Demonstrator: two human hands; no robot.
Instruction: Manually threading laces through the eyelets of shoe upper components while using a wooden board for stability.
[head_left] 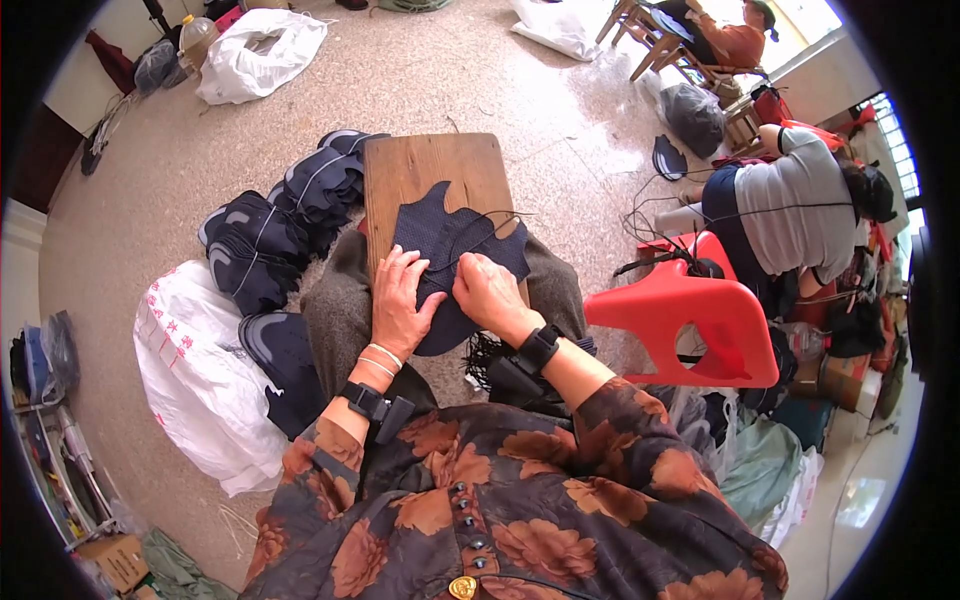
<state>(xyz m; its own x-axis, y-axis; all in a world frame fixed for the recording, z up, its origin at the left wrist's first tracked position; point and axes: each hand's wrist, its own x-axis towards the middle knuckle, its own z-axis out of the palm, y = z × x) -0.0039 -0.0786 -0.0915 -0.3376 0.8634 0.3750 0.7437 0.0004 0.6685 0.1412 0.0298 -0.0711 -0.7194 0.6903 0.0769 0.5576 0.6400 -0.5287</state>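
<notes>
Got a flowery shirt (500,520) closest to the lens, filling the bottom, with forearms coming up out of it. Right past that, find a dark cloth piece (445,235) lying on a wooden bench (430,158), between the knees of grey trousers (338,310). Pointing its narrow tip away from the wearer, rounded end back toward the body, so running its long axis roughly lengthwise with the bench. Pressed down at the left edge by the left hand (400,305), palm down, fingers fairly straight, thumb spread out, not clamped around anything. Curled in tight on the right hand (490,292), knuckles up over the cloth; can't tell if pinching cloth or the thin cord (510,212) looping nearby. Looks bare at the bench's far end, so some room up there. Pretty tight on the right, with a cloth corner reaching about to the bench edge. Crowded on the left by dark bundles (260,240) and a white bag (200,380). Roomier on the right, with open floor (570,170) before reaching a red stool (735,310).
</notes>
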